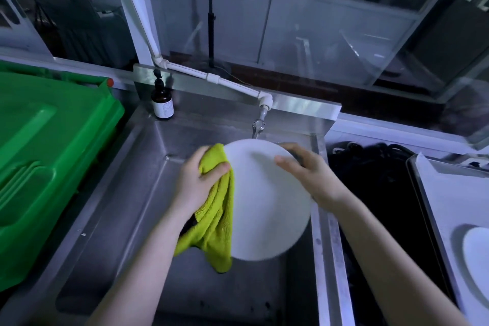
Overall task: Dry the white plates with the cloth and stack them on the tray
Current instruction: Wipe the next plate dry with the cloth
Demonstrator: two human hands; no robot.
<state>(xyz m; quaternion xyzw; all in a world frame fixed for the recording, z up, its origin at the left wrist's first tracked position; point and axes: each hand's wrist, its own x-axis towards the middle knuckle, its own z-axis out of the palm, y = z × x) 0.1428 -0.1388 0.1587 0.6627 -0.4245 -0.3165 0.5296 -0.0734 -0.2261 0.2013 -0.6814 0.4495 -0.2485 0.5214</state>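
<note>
A white plate [267,201] is held over the steel sink [127,193]. My right hand [309,174] grips its upper right rim, thumb on the face and fingers behind. My left hand [197,180] grips a yellow-green cloth [214,222] against the plate's left edge, and the rest of the cloth hangs down below. At the right edge, a second white plate [476,254] lies on the tray [436,193], partly cut off by the frame.
A green plastic bin [47,153] stands left of the sink. A brown pump bottle [162,103] sits at the sink's back left corner. A white pipe ends in a tap [259,124] just behind the plate. Dark cables [375,174] fill the gap between sink and tray.
</note>
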